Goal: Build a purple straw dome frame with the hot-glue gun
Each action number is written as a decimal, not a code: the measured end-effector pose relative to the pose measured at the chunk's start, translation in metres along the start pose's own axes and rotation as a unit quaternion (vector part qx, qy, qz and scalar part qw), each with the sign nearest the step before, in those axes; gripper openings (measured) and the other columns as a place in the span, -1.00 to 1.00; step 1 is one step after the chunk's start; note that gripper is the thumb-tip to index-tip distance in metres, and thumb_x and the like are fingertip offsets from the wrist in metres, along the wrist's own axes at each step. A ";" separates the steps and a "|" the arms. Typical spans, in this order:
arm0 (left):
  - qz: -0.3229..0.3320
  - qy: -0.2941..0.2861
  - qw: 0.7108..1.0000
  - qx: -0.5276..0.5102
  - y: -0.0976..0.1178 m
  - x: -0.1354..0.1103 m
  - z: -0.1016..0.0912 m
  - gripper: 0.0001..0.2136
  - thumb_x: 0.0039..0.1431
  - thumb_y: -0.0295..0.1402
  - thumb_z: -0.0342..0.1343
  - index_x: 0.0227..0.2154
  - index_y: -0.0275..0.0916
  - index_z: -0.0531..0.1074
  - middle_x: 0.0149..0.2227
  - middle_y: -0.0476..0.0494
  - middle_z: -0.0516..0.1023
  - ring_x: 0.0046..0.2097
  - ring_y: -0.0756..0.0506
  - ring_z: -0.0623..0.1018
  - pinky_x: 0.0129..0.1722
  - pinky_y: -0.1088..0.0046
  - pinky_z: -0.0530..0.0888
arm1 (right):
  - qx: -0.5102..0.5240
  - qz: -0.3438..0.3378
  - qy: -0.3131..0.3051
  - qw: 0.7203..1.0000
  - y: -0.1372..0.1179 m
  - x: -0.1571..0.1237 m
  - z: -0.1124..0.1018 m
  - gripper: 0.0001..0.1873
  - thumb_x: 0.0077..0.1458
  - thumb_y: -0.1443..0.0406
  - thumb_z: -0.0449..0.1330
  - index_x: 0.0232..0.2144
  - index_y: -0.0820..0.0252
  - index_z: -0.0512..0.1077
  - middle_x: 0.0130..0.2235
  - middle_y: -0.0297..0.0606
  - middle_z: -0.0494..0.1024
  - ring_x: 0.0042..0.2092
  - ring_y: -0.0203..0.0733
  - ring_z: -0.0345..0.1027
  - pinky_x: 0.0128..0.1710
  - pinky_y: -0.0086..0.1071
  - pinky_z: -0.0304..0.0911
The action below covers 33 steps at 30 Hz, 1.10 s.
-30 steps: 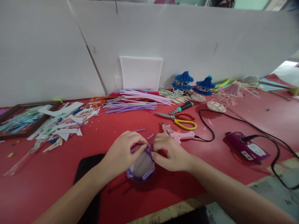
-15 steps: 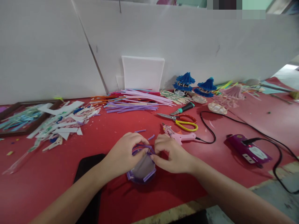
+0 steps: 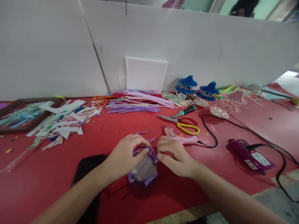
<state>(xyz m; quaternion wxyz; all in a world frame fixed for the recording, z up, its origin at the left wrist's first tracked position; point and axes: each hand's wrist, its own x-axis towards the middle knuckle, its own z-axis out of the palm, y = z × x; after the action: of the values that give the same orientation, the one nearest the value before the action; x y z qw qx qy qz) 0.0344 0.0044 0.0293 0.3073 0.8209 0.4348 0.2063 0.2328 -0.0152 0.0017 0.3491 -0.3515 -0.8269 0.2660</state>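
Between my hands is a small round craft piece [image 3: 143, 169] with a greyish middle and purple strips around its rim. My left hand [image 3: 128, 153] grips its upper left edge between thumb and fingers. My right hand [image 3: 174, 155] is at the piece's upper right edge, fingers curled and thumb and forefinger pinched together; whatever may be in that pinch is too small to make out. Two short purple strips, one of them a loose cut strip [image 3: 141, 133], lie just beyond my fingers. A pink glue gun [image 3: 184, 140] rests just past my right hand.
Scissors [image 3: 187, 125] and a utility knife [image 3: 185, 111] lie behind the glue gun. A purple power strip [image 3: 251, 155] with black cords is at right, a black phone-like slab [image 3: 87, 168] by my left forearm. Coloured strips [image 3: 133, 107], scraps [image 3: 65, 121] and blue pagoda models [image 3: 187, 85] line the back.
My right hand has shifted slightly right, away from the middle of the piece, and more of its purple right rim shows. My left hand keeps its hold. The camera view has shifted a little.
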 end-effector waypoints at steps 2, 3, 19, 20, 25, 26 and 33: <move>0.000 0.001 1.000 0.000 -0.001 0.000 0.001 -0.92 0.14 -0.38 0.11 -0.35 -0.21 0.50 -0.27 -0.06 0.59 -0.16 -0.12 0.52 -0.11 0.35 0.36 | 0.008 -0.001 0.007 1.000 0.000 0.000 0.000 -0.75 0.00 0.44 -0.03 -0.66 0.15 0.16 -0.59 -0.35 0.31 -0.46 -0.27 0.16 -0.38 -0.33 0.08; -0.001 0.001 1.000 0.000 -0.002 0.000 0.001 -0.92 0.15 -0.38 0.11 -0.35 -0.20 0.50 -0.27 -0.06 0.60 -0.16 -0.12 0.52 -0.11 0.35 0.37 | 0.009 -0.002 0.010 1.000 0.000 0.000 0.000 -0.76 -0.01 0.44 -0.03 -0.66 0.16 0.17 -0.59 -0.35 0.31 -0.46 -0.27 0.16 -0.38 -0.33 0.08; 0.024 -0.004 1.000 0.013 -0.002 0.003 0.002 -0.92 0.14 -0.38 0.13 -0.37 -0.18 0.53 -0.28 -0.03 0.62 -0.19 -0.08 0.54 -0.13 0.38 0.40 | -0.014 0.005 0.048 0.999 0.000 0.001 0.001 -0.75 -0.03 0.48 -0.02 -0.67 0.17 0.21 -0.60 -0.37 0.32 -0.49 -0.30 0.16 -0.38 -0.36 0.09; 0.024 -0.007 1.000 0.011 -0.002 0.003 0.002 -0.91 0.14 -0.38 0.12 -0.36 -0.17 0.53 -0.27 -0.04 0.62 -0.18 -0.09 0.54 -0.13 0.38 0.40 | -0.012 0.005 0.051 0.999 0.000 0.001 0.001 -0.76 -0.04 0.49 -0.02 -0.66 0.17 0.22 -0.59 -0.36 0.34 -0.48 -0.30 0.17 -0.39 -0.36 0.09; 0.006 -0.005 1.000 -0.010 -0.001 -0.001 0.000 -0.83 0.08 -0.43 0.11 -0.24 -0.19 0.50 -0.17 -0.12 0.61 -0.11 -0.14 0.54 -0.07 0.31 0.41 | -0.013 -0.012 0.115 0.993 0.000 0.000 0.003 -0.85 -0.02 0.48 0.06 -0.41 0.18 0.36 -0.42 -0.27 0.46 -0.36 -0.22 0.30 -0.34 -0.34 0.23; 0.000 -0.001 1.000 -0.023 -0.001 -0.002 -0.001 -0.79 0.06 -0.44 0.11 -0.21 -0.19 0.49 -0.14 -0.13 0.60 -0.09 -0.15 0.54 -0.05 0.30 0.41 | -0.016 -0.022 0.123 0.992 0.001 -0.001 0.003 -0.82 0.00 0.48 0.07 -0.35 0.18 0.38 -0.39 -0.25 0.48 -0.33 -0.20 0.33 -0.31 -0.32 0.26; -0.129 0.037 0.975 -0.178 -0.010 0.001 -0.008 -0.79 0.13 -0.28 0.03 -0.23 -0.22 0.45 -0.17 -0.15 0.57 -0.09 -0.17 0.53 -0.05 0.26 0.41 | -0.032 -0.064 0.105 0.992 0.003 -0.002 0.003 -0.70 0.03 0.50 0.08 -0.22 0.17 0.49 -0.28 -0.16 0.52 -0.23 -0.15 0.40 -0.22 -0.25 0.33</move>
<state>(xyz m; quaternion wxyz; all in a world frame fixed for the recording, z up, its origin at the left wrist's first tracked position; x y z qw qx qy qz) 0.0241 0.0123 0.0286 0.4562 0.6822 0.5042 0.2690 0.2326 -0.0153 -0.0033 0.4390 -0.3351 -0.8143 0.1784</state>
